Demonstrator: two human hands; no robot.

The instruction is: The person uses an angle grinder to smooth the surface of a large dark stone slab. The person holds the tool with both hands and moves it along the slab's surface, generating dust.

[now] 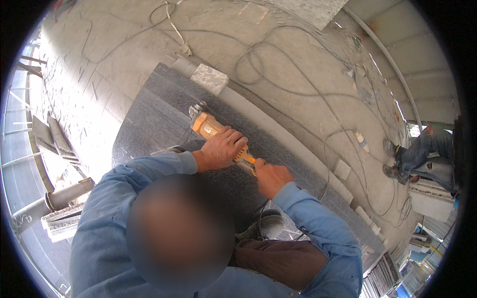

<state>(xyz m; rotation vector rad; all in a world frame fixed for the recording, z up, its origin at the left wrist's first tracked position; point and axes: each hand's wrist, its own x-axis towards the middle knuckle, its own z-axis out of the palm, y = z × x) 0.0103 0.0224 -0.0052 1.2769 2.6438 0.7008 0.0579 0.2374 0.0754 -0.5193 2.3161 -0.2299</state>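
Over the dark stone slab [149, 107], the orange grinder [206, 125] points its head up-left, with the left hand [222, 149] wrapped around its body and, further right, the right hand [272, 178] closed around its rear end. The step looks like surface grinding, and the next pass calls for a steady two-handed hold. Whether the head touches stone is hard to make out, both palms hidden

The power tool [209, 126] is orange; the slab [159, 111] dark grey, apparently pale-streaked; the sleeves [318, 213] blue.
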